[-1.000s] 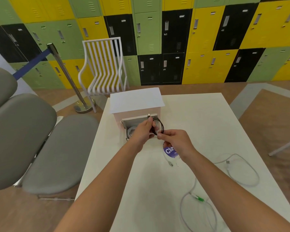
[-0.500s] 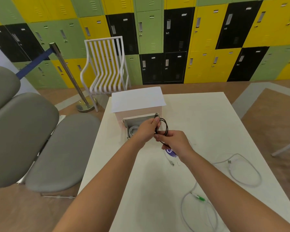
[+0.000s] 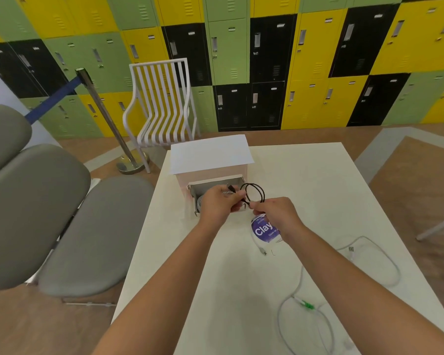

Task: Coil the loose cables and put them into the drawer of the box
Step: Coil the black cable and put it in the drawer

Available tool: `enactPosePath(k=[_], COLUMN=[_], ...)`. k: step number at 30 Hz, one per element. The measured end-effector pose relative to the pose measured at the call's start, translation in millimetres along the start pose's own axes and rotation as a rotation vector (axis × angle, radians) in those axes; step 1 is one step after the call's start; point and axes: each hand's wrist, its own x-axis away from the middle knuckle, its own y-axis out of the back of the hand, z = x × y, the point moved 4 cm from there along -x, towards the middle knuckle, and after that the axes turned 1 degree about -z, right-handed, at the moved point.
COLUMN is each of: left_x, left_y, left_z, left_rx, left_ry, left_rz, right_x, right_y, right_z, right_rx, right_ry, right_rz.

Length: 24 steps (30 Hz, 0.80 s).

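The left hand (image 3: 219,204) pinched the coiled black cable (image 3: 253,194), probably to keep its loops together, while the right hand (image 3: 276,213) gripped its tail just above the open drawer (image 3: 210,184); white cables (image 3: 369,265) lay loose on the bench (image 3: 305,175).

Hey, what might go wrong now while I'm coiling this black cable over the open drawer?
The thin black cable is only pinched between the left hand and right hand, so its loops may spring open. The open grey drawer already holds a pale coiled cable, which could snag. The loose white cable lies by your right forearm and might get dragged.
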Motion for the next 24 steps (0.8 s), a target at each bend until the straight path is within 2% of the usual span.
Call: enactPosePath(k=[6,11,21,24], left_x=[12,14,9,9], left_y=[-3,2,12,11], left_z=[1,-7,-14,-14], left_rx=[0.057,-0.062,-0.075,-0.072], left_ry=[-0.023,0.012,0.017,0.047], left_rz=[0.134,0.277,0.09,0.113], right_x=[-2,-1,-2,-2], right_y=[1,-5,-7,-6], right_z=[4,4,8,7], right_rx=[0.065,0.157,0.188,0.176], right_ry=[-0.021,0.011,0.061,0.051], right_rz=[0.021,0.084,0.095,0.098])
